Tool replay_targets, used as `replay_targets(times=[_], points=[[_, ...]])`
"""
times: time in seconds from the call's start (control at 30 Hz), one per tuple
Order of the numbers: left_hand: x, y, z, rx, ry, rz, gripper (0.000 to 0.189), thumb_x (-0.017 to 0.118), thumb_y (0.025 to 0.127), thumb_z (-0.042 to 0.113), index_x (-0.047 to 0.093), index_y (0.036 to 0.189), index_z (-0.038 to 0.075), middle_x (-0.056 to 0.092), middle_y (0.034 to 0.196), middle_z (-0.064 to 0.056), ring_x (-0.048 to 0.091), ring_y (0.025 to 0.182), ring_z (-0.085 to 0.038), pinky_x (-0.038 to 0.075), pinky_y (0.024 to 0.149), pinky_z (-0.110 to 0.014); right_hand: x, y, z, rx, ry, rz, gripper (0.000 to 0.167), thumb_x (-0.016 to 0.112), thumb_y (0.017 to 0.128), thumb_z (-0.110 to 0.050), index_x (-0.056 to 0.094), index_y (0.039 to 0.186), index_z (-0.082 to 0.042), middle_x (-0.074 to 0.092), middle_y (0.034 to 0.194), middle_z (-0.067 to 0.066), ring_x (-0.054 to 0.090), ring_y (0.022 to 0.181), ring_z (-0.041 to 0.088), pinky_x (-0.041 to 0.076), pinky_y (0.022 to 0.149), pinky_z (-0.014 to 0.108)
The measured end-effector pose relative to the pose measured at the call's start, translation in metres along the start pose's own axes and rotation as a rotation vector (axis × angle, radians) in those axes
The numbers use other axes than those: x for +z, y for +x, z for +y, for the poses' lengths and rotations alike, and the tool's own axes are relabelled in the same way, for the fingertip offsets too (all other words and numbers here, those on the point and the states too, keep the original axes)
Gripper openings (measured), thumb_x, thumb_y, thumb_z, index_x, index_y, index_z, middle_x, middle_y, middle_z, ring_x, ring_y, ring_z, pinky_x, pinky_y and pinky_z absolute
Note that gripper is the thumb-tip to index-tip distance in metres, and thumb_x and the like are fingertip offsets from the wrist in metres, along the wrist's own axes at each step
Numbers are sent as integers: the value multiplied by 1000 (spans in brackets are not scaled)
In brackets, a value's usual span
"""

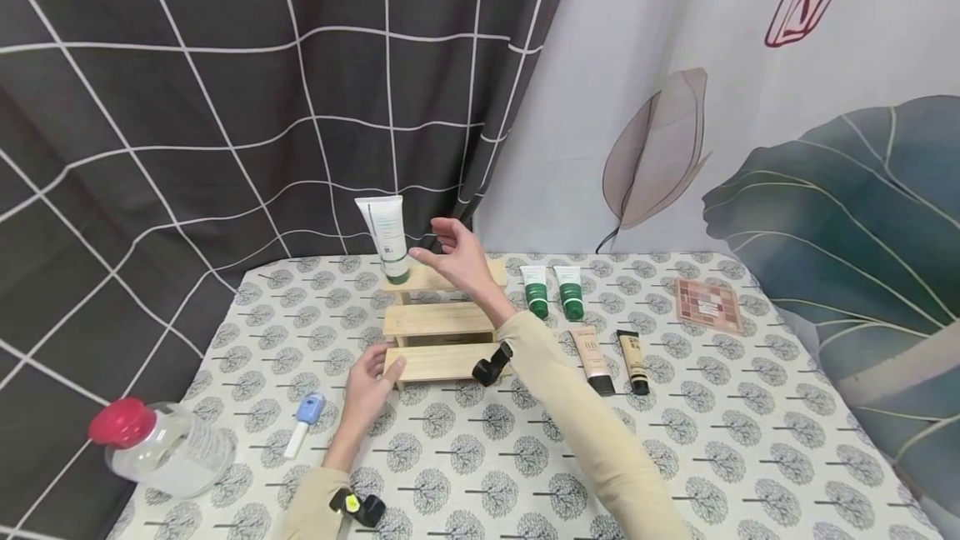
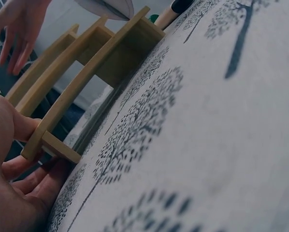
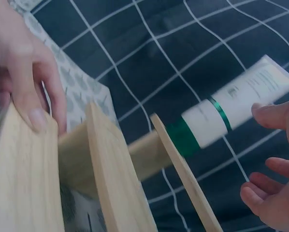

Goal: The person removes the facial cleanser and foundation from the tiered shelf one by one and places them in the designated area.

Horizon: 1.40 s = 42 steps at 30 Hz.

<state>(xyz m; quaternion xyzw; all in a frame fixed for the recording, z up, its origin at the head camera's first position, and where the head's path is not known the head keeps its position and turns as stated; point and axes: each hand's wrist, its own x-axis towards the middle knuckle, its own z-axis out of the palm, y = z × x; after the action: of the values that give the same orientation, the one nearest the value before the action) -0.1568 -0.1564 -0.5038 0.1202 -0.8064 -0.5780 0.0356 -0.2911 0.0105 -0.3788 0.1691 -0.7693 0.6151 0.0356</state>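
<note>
A white squeeze tube with a green cap stands cap-down on the left end of the top step of a small three-step wooden rack. Just right of the tube is my right hand, its fingers loosely bent and apart from it; the right wrist view shows the gap between the fingers and the tube. My left hand grips the left end of the lowest step, thumb on top and fingers beneath, as the left wrist view shows at the wooden edge.
Two smaller green-and-white tubes lie right of the rack. Nearer are a pink BB tube and a yellow tube with a black cap. A palette lies far right. At left are a blue-and-white stick and a red-capped bottle.
</note>
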Motion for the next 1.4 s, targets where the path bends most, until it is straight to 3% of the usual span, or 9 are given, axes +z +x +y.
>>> replay_targets(times=[0.37,0.63,1.03,1.4], points=[[0,0,1,32,-28,2,45,67,97,19,55,137,2,62,133,-24,61,122,-39,48,109,-54,31,-1,-1,-25,14,-68,64,81,85,-14,50,139,3,60,139,23,58,131,35,48,114,41],[2,0,2,41,-36,-9,45,68,97,18,55,136,2,62,133,-24,61,121,-39,48,109,-54,45,0,1,-24,-82,-36,56,80,87,-14,53,133,3,66,127,21,67,117,31,56,103,34],[1,1,2,24,-29,-7,47,68,97,20,54,138,3,62,135,-24,60,124,-38,48,110,-53,52,-4,6,-99,-104,15,40,76,90,-9,58,124,3,71,113,19,72,102,27,60,87,20],[-1,-1,-2,20,-9,5,46,68,96,20,55,137,3,63,133,-24,61,122,-38,48,110,-54,36,-10,4,-115,-101,104,42,75,90,-9,58,126,3,71,114,20,71,104,29,59,93,25]])
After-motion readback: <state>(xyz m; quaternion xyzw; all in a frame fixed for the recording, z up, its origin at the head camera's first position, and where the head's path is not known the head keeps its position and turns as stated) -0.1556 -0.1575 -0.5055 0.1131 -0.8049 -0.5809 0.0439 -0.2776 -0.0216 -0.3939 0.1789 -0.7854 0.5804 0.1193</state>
